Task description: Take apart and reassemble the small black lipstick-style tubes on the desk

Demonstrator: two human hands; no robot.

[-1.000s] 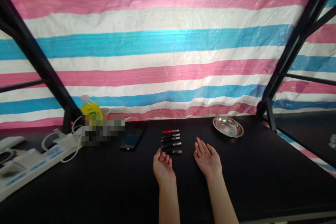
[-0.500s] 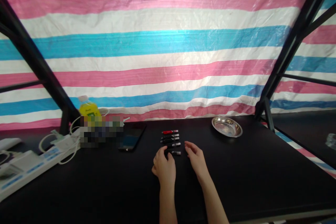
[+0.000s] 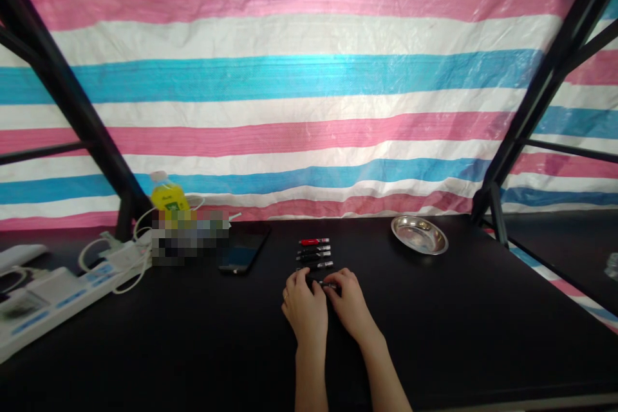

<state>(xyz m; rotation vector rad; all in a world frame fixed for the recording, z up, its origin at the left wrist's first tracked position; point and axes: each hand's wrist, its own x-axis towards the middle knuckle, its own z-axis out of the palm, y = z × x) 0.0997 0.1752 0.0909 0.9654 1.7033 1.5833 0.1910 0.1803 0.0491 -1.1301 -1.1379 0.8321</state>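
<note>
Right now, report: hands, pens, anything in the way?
Left hand and right hand at opposite ends of nearest black pen. Red pen, other black pens beyond. Metal dish off right, not blocking.

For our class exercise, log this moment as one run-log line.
left hand: at nearest black pen; right hand: at its right end; red pen: lying beyond it, untouched; metal dish: to the right

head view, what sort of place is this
Probably a makeshift indoor workspace or booth, though I can't be certain: striped plastic sheeting hangs like a wall behind a black tabletop, and a white power strip lies on the left.
</note>
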